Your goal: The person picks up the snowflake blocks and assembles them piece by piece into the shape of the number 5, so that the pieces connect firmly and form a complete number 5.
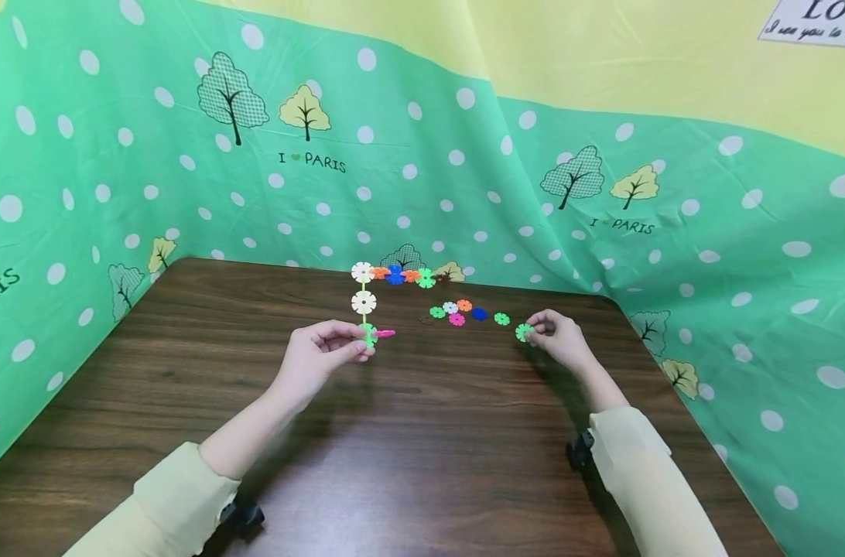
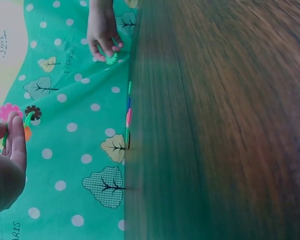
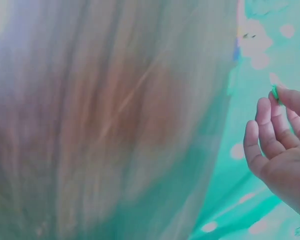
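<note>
Chain of notched discs (image 1: pixel 364 298) hangs left of centre in the head view, bent at its top: a cream disc (image 1: pixel 364 302) and a white corner disc (image 1: pixel 363 272) with yellow-green slivers between, then orange, blue, orange, green and dark brown running right. The left hand (image 1: pixel 318 352) pinches the green disc (image 1: pixel 369 335) at its lower end, from which a pink disc (image 1: pixel 386 333) juts edge-on; the fingers partly cover that green one. The right hand (image 1: pixel 558 336), right of centre, pinches a single green disc (image 1: pixel 524 333), its right side hidden by fingertips. Loose discs (image 1: pixel 456 318) lie between, one brown piece (image 1: pixel 425 319) nearly lost against the wood. The left wrist view shows the chain mostly behind fingers; the right wrist view blurs the tabletop (image 3: pixel 115 110).
</note>
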Available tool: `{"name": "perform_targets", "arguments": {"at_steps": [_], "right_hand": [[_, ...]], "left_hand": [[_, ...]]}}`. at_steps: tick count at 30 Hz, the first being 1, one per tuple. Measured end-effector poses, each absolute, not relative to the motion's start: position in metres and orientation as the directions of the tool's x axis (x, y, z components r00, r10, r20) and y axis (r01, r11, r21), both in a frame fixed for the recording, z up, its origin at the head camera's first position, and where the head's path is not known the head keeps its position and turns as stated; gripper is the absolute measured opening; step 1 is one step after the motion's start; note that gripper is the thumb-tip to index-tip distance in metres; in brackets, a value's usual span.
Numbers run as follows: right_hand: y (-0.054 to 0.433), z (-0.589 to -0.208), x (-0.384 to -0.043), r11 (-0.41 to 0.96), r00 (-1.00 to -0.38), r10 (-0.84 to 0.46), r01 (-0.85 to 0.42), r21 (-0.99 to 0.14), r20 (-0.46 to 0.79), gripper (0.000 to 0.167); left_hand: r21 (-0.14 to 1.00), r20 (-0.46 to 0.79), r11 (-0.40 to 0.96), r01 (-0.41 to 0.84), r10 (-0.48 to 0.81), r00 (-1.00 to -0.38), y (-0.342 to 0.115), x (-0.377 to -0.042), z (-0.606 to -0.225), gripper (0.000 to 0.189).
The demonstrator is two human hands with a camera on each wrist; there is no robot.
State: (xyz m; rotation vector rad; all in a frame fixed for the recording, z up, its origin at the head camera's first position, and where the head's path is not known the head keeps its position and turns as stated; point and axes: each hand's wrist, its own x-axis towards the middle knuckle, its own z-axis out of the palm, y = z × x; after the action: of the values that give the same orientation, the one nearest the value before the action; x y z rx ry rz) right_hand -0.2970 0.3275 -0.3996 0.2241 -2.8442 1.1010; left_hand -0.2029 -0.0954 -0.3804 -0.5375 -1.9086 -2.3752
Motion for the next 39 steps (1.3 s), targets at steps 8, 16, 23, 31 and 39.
{"name": "perform_targets", "arguments": {"at_steps": [8, 16, 23, 31, 39], "right_hand": [[0.290, -0.367, -0.265, 0.574, -0.966, -0.111, -0.253, -0.779, 0.232, 0.026], [0.255, -0.341, -0.234, 0.462, -0.939, -0.118, -0.341, -0.819, 0.324, 0.027], [0.220, -0.331, -0.216, 0.231, -0.951, -0.088, -0.308, -0.923, 0.295, 0.029], [0.185, -0.327, -0.207, 0.097, -0.948, -0.115, -0.308, -0.947, 0.296, 0.029], [0.160, -0.328, -0.205, 0.044, -0.941, -0.150, -0.313, -0.949, 0.304, 0.029]], "left_hand": [[0.940, 0.312, -0.196, 0.278, 0.167, -0.935, -0.093, -0.203, -0.380, 0.029], [0.936, 0.342, -0.150, 0.319, 0.163, -0.926, -0.091, -0.206, -0.376, 0.028], [0.937, 0.343, -0.137, 0.322, 0.179, -0.922, -0.089, -0.204, -0.372, 0.026], [0.949, 0.314, -0.108, 0.297, 0.205, -0.927, -0.087, -0.202, -0.364, 0.025], [0.953, 0.300, -0.104, 0.284, 0.225, -0.927, -0.083, -0.199, -0.360, 0.024]]}}
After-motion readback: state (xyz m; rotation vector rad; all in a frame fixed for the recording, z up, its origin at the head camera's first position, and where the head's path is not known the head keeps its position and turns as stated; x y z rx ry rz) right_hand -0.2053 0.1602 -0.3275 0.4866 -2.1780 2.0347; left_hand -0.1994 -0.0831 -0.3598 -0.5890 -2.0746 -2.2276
